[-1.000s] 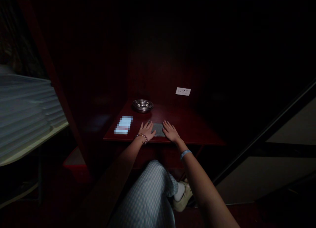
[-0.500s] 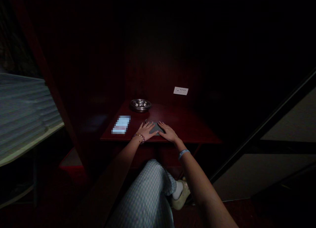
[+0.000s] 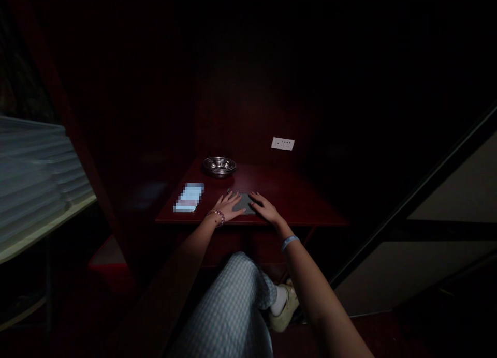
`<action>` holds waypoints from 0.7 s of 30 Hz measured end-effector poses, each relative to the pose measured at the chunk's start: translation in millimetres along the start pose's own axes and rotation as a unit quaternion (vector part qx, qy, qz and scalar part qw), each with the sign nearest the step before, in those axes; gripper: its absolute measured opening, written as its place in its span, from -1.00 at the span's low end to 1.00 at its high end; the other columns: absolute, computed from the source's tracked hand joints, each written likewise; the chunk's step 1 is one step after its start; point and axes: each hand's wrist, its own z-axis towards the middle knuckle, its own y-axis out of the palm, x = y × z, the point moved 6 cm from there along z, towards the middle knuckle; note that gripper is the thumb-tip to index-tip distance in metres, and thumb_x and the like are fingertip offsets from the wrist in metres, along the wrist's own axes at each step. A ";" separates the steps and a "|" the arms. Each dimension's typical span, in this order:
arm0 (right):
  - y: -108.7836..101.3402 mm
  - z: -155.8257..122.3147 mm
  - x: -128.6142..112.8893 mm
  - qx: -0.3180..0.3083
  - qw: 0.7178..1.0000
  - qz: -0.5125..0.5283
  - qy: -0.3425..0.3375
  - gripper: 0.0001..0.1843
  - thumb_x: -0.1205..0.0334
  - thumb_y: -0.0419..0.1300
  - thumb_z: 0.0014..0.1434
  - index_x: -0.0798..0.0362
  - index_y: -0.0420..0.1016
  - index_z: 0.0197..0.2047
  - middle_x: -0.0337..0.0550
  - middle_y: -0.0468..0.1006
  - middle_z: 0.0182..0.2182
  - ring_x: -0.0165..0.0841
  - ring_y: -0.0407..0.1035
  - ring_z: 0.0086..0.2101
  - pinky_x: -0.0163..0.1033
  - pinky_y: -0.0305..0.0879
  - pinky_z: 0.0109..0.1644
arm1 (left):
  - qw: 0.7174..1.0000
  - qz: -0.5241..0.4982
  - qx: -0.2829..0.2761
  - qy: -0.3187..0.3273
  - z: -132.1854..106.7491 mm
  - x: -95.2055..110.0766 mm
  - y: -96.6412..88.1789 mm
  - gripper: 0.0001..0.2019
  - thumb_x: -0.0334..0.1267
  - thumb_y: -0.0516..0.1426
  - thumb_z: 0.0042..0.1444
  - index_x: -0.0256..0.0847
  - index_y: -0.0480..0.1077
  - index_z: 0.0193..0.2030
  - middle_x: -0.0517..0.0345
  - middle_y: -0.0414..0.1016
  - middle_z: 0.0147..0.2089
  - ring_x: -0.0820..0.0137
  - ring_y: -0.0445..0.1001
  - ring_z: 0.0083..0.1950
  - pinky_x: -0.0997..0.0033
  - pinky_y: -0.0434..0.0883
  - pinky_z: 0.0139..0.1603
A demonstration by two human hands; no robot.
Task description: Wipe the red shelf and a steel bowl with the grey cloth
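A small grey cloth (image 3: 245, 204) lies flat near the front edge of the dark red tabletop (image 3: 303, 205). My left hand (image 3: 228, 205), with a beaded bracelet at the wrist, rests spread on the cloth's left part. Over its right side lies my right hand (image 3: 265, 208), fingers stretched out, a light blue band on that wrist. Both palms face down, and they cover the cloth's sides. Neither hand grips anything.
Shiny metal bowls (image 3: 219, 166), apparently stacked, stand at the back left of the tabletop. A phone (image 3: 189, 197) with a blurred-out lit screen lies at the left. A white socket plate (image 3: 282, 144) is on the back wall. My checked trouser leg (image 3: 233, 301) is below.
My hands have moved slightly apart, so more of the grey cloth shows between them. The view has shifted a little.
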 end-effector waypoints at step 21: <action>5.2 -2.2 -9.1 -0.070 0.981 -0.160 0.087 -0.39 0.06 -0.13 0.41 -0.06 -0.01 0.47 -0.26 -0.04 0.45 -0.27 -0.22 0.44 -0.01 -0.29 0.49 | 0.999 0.017 0.037 -0.035 2.5 -2.0 2.6 -0.21 0.25 -0.13 0.24 -0.18 0.03 0.49 0.11 -0.15 0.56 0.15 -0.26 0.57 -0.03 -0.25 0.51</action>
